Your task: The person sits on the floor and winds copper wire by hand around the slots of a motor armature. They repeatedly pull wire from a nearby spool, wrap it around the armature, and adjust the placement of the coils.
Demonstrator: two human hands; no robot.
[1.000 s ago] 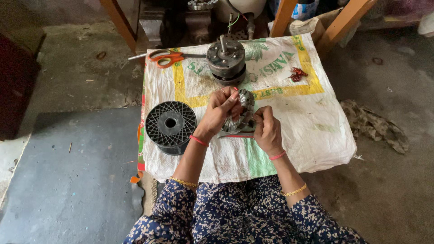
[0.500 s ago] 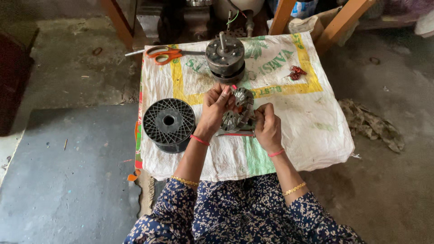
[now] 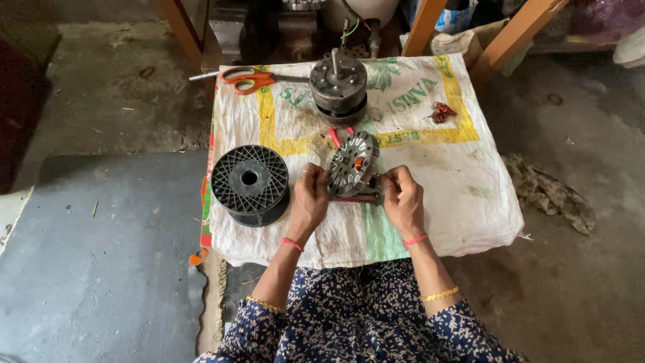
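Both hands, left hand [image 3: 308, 202] and right hand [image 3: 402, 200], grip pinching the tilted stator [image 3: 352, 165] mid-table, black spool [image 3: 250, 183] beside.

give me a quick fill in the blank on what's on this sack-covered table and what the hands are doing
1. Both hands, left hand and right hand, hold a round slotted metal ____ core between them.
2. The black ribbed plastic spool lies beside the ____ hand.
3. The scissors at the far edge of the table have ____ handles.
4. The dark round motor stands with its shaft pointing ____.

Missing words: stator; left; orange; up
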